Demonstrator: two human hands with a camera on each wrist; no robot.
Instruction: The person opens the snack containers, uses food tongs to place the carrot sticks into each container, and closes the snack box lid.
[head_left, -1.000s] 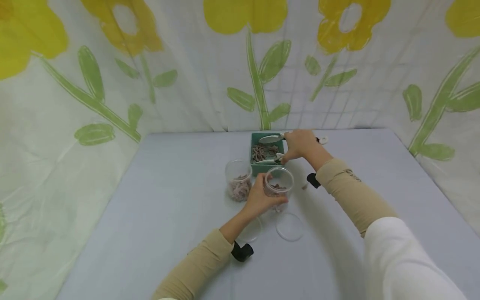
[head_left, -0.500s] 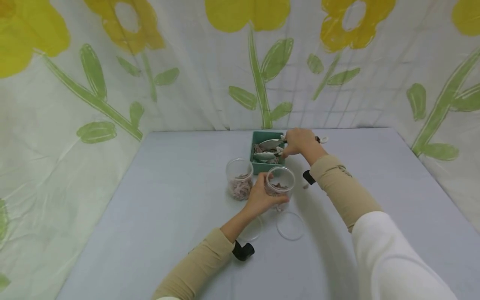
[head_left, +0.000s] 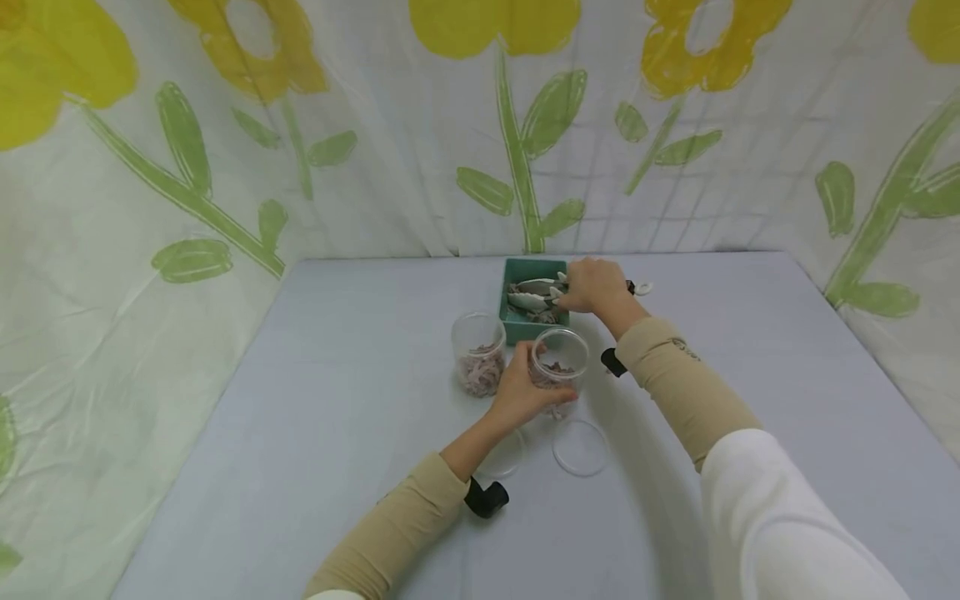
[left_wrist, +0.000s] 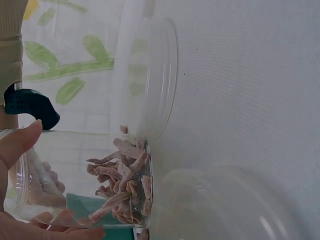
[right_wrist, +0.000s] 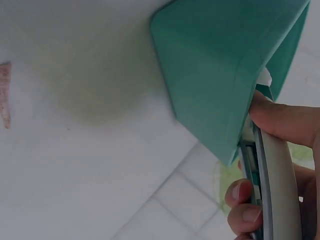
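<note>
On the pale grey tabletop [head_left: 352,375], the green rectangular plastic box [right_wrist: 210,65] is placed at the far side. At its right edge the white-and-grey tongs [head_left: 528,302] are gripped in the right hand [head_left: 594,285]; their two arms, spread wide a second ago, have been brought close together. A portion of the contents is presumably being gathered, though whether anything is caught cannot be told. As before, the clear cylindrical plastic jar [head_left: 558,354] nearest the box is held upright in the left hand [head_left: 520,390], its lower part filled; a second clear jar [head_left: 480,367] is stood to its left. Clear round lids [head_left: 581,447] are laid nearer the person. Brown dried strips [head_left: 546,317] are seen in the box and both jars.
</note>
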